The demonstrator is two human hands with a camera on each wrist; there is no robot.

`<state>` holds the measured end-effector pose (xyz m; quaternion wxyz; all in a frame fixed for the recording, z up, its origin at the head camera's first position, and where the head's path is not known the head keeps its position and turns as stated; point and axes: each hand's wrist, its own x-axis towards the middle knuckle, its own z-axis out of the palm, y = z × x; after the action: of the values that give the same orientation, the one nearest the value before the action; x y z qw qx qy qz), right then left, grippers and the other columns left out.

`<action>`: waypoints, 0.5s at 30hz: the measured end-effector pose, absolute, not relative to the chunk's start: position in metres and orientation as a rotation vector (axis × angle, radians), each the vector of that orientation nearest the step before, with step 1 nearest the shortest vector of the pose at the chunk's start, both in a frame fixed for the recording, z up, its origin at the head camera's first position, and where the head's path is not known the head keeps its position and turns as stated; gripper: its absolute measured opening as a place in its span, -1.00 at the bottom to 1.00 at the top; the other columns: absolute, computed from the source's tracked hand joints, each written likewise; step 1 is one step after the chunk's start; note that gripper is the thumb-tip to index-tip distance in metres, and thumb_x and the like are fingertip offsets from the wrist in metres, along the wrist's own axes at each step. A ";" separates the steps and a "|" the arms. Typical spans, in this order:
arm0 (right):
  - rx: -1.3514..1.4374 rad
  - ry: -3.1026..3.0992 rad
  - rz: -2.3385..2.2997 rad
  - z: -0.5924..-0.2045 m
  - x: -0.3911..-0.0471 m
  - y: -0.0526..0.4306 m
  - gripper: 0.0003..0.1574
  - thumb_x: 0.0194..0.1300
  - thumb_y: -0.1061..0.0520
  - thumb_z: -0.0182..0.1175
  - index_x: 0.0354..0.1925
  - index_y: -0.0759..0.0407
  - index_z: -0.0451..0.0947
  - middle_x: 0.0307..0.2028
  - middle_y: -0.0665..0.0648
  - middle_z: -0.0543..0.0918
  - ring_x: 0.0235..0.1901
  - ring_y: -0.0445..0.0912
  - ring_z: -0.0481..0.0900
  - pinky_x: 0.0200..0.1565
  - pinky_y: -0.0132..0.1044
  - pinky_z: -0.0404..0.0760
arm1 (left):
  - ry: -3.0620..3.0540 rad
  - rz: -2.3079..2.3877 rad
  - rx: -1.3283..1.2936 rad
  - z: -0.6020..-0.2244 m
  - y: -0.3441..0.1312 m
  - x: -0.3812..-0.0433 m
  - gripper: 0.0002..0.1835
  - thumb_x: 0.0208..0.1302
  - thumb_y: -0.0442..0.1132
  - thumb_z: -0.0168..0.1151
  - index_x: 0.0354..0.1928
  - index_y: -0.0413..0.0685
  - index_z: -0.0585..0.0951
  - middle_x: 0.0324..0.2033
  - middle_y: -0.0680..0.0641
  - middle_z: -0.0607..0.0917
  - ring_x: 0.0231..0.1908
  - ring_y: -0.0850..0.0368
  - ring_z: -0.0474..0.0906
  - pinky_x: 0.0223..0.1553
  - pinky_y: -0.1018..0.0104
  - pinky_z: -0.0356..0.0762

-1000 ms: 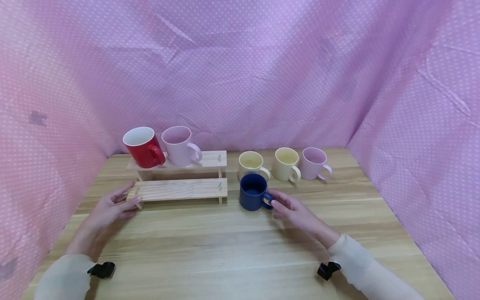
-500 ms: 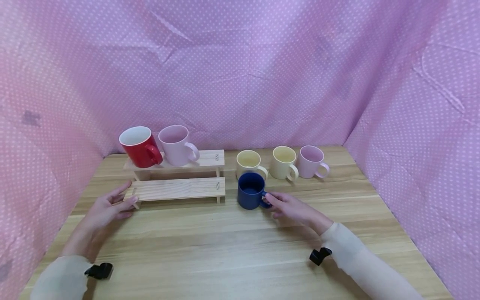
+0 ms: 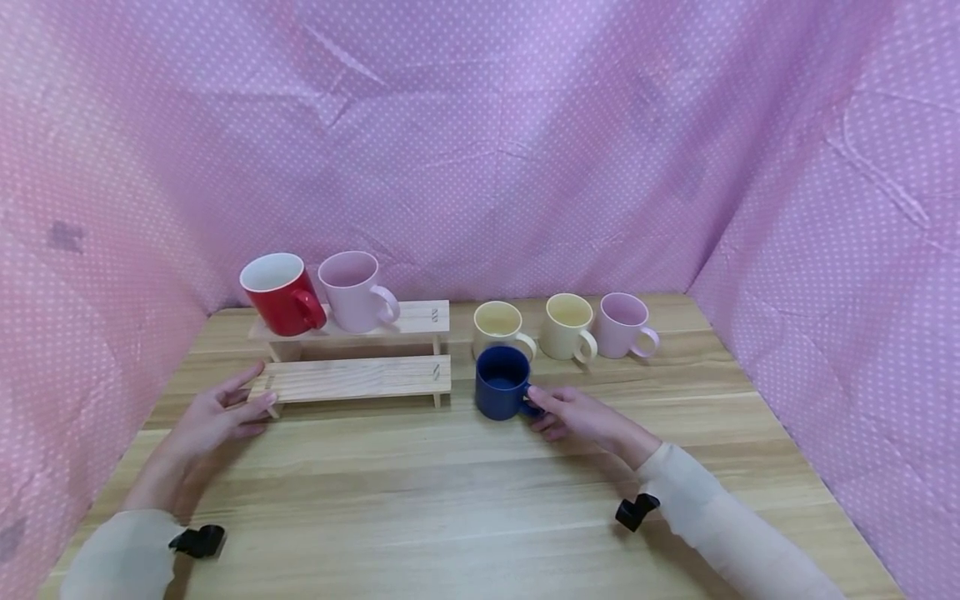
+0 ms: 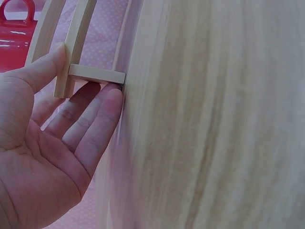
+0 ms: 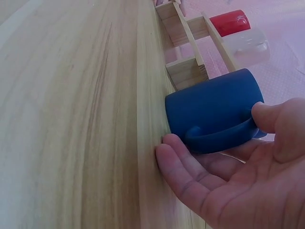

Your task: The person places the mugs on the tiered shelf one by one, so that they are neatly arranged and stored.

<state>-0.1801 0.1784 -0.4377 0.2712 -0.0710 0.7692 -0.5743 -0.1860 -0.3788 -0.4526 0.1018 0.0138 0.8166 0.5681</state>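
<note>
A dark blue mug (image 3: 501, 385) stands upright on the table, its handle turned right. My right hand (image 3: 588, 417) holds that handle; in the right wrist view the thumb (image 5: 267, 117) presses its upper end and the other fingers lie behind and below, fingertips right at the table. At the left, my left hand (image 3: 213, 421) grips the end of the lower wooden shelf (image 3: 352, 379), thumb on the board and fingers around the short leg (image 4: 97, 75). A red mug (image 3: 281, 300) and a pink mug (image 3: 356, 296) stand on the raised rear shelf (image 3: 420, 317).
Behind the blue mug stands a yellow mug (image 3: 497, 321), partly covered by it. Another yellow mug (image 3: 564, 333) and a pink mug (image 3: 618, 333) follow to the right. Pink dotted cloth (image 3: 480, 150) hangs around the wooden table (image 3: 390, 508).
My right hand has closed its thumb onto the blue mug's handle, and its wrist has come slightly left. The mug stays standing in place. My left hand keeps its hold.
</note>
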 end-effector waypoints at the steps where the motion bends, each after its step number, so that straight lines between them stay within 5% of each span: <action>1: -0.193 2.070 -1.549 -0.438 -0.180 0.178 -0.21 0.63 -0.12 -0.06 0.38 0.57 0.27 0.30 0.47 0.44 0.06 0.22 0.63 0.06 0.02 0.70 | 2.413 1.678 0.040 -0.453 -0.379 -0.186 -0.09 0.45 -0.12 0.28 0.59 -0.20 -0.04 0.13 -0.26 0.54 -0.15 0.18 0.71 -0.08 0.14 0.74; 8: -0.198 2.061 -1.548 -0.439 -0.180 0.178 -0.19 0.63 -0.14 -0.06 0.40 0.56 0.25 0.31 0.46 0.44 0.07 0.19 0.64 0.08 -0.01 0.70 | 2.419 1.670 0.028 -0.453 -0.377 -0.185 -0.08 0.45 -0.11 0.28 0.60 -0.17 -0.06 0.27 -0.53 0.36 -0.15 0.22 0.70 -0.09 0.14 0.74; 15: -0.206 2.062 -1.543 -0.438 -0.180 0.177 -0.20 0.64 -0.13 -0.09 0.40 0.56 0.25 0.33 0.47 0.41 0.11 0.22 0.62 0.11 0.02 0.67 | 2.421 1.670 0.037 -0.453 -0.377 -0.186 -0.09 0.45 -0.11 0.28 0.60 -0.16 -0.04 0.28 -0.54 0.34 -0.14 0.20 0.71 -0.09 0.14 0.74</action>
<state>-0.1799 0.1775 -0.4381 0.2752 -0.0767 0.7673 -0.5741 -0.1856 -0.3773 -0.4534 0.1000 0.0124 0.8189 0.5650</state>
